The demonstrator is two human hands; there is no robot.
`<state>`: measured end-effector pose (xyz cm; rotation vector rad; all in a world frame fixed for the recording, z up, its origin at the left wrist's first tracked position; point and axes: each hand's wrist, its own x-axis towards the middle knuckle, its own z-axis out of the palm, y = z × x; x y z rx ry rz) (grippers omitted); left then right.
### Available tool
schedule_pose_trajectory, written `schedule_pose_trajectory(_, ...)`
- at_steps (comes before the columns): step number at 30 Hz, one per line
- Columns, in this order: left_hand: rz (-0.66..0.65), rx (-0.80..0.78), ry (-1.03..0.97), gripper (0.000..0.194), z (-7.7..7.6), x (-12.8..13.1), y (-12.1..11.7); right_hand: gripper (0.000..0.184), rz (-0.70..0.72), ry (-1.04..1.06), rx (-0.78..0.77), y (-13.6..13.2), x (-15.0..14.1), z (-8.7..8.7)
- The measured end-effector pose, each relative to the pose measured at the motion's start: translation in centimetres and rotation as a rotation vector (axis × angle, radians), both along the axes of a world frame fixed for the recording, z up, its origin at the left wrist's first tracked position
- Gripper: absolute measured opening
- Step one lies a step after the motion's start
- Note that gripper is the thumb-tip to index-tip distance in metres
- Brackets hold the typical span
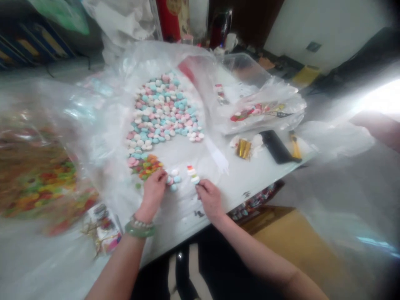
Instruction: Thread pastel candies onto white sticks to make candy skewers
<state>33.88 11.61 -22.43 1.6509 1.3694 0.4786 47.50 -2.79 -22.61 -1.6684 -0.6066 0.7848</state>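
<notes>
Bright glare at right, hazy, edges smeared

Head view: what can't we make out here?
All in the head view:
Left hand: whether it pinches anything, hidden by its own fingers.
Candy stack: near end, covered by the right hand.
Plastic bag at left: candies blurred through plastic; bag cut off by left edge.
Table marks: too small to read.

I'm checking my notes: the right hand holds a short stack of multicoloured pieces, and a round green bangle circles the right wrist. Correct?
Not quite: the head view shows the round green bangle circling the left wrist. The right hand holds the multicoloured stack.
</notes>
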Motion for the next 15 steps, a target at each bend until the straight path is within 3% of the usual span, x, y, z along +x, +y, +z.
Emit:
schedule_pose_trajectory(4, 0.016, -0.034, -0.023, 0.032, -0.4, -0.4, -0.1, 0.014, 0.008, 0.001, 0.017, 0.1, 0.1, -0.1)
schedule_pose_trajectory(6, -0.045, 0.049, 0.027, 0.034, -0.3, -0.6, -0.3, 0.014, 0.013, -0.012, 0.020, 0.1, 0.1, -0.3)
schedule_pose_trajectory(11, -0.355, 0.453, 0.318, 0.024, 0.1, -0.3, -1.4, 0.014, 0.021, -0.023, 0.019, 0.2, 0.4, -0.5)
schedule_pose_trajectory(15, -0.595, 0.653, 0.423, 0.032, 0.2, -0.4, -2.7, 0.014, 0.035, -0.010, 0.030, 0.1, 0.5, -0.3)
